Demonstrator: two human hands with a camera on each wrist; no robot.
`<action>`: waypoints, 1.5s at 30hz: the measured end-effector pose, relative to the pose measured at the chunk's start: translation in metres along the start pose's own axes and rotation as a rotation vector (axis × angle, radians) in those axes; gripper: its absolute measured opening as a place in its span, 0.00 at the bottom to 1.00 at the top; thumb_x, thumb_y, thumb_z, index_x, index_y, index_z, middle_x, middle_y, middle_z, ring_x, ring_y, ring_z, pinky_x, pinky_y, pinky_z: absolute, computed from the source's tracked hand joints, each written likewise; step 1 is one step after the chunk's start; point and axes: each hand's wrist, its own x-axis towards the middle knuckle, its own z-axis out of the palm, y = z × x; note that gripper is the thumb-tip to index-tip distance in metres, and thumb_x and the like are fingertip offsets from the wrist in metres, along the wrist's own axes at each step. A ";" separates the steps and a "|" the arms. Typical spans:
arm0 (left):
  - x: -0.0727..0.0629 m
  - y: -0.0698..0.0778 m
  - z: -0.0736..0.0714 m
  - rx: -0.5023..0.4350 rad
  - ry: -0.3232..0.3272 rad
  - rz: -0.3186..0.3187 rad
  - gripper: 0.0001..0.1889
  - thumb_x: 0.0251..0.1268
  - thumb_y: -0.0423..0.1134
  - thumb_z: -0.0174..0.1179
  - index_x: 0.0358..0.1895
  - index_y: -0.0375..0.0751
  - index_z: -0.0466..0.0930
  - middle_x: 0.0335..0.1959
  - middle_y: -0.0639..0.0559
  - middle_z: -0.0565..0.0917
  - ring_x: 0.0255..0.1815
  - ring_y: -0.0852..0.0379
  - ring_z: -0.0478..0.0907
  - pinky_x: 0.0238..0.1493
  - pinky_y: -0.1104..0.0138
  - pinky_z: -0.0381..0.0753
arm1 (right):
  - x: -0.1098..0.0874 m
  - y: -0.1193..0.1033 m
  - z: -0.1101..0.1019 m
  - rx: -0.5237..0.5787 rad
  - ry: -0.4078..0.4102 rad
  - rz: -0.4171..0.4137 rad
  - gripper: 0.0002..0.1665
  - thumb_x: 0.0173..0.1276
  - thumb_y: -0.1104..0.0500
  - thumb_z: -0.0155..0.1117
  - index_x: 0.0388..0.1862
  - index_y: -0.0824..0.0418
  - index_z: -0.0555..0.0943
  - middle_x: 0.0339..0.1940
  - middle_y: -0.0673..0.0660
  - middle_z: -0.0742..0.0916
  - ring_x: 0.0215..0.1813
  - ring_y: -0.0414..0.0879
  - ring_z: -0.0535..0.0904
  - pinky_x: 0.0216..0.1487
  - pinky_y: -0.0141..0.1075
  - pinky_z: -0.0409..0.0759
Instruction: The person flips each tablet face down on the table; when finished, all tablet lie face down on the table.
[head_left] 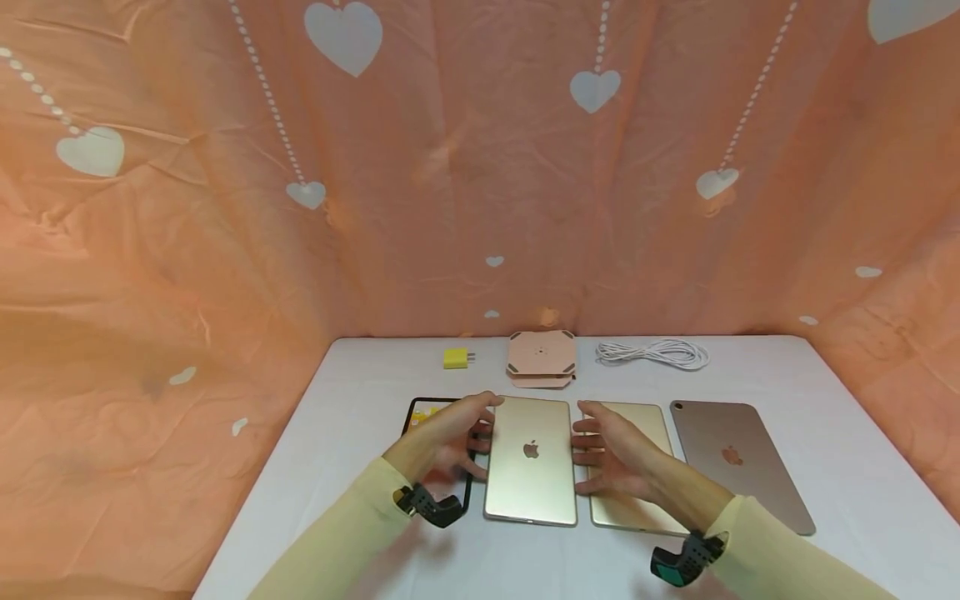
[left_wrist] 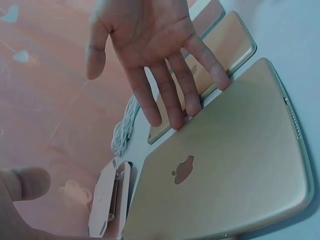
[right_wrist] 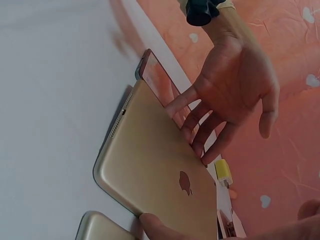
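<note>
A gold tablet (head_left: pixel 528 487) with its apple-logo back facing up lies between the two hands, long sides running away from the person. My left hand (head_left: pixel 453 432) is at its left long edge, fingertips touching that side. On the opposite edge, the fingertips of my right hand (head_left: pixel 621 457) meet the tablet's side, fingers fairly straight and spread. Under the left forearm and hand, a black-rimmed tablet (head_left: pixel 423 408) with a lit screen is partly hidden. A second gold tablet (head_left: pixel 645 412) lies partly beneath the right hand and wrist.
A grey tablet (head_left: pixel 738 437) lies back up at the right. Along the table's far side are a yellow charger plug (head_left: pixel 455 358), a pink folding stand (head_left: pixel 542 354) and a coiled white cable (head_left: pixel 660 353). An orange curtain (head_left: pixel 465 183) with hearts surrounds the white table (head_left: pixel 360 375).
</note>
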 end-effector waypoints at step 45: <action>-0.061 -0.033 -0.150 -0.040 0.016 0.104 0.33 0.89 0.49 0.44 0.80 0.26 0.57 0.77 0.23 0.73 0.70 0.28 0.82 0.64 0.41 0.88 | 0.027 -0.011 0.087 0.211 -0.245 0.017 0.52 0.80 0.42 0.58 0.88 0.68 0.51 0.86 0.74 0.59 0.85 0.73 0.58 0.84 0.72 0.60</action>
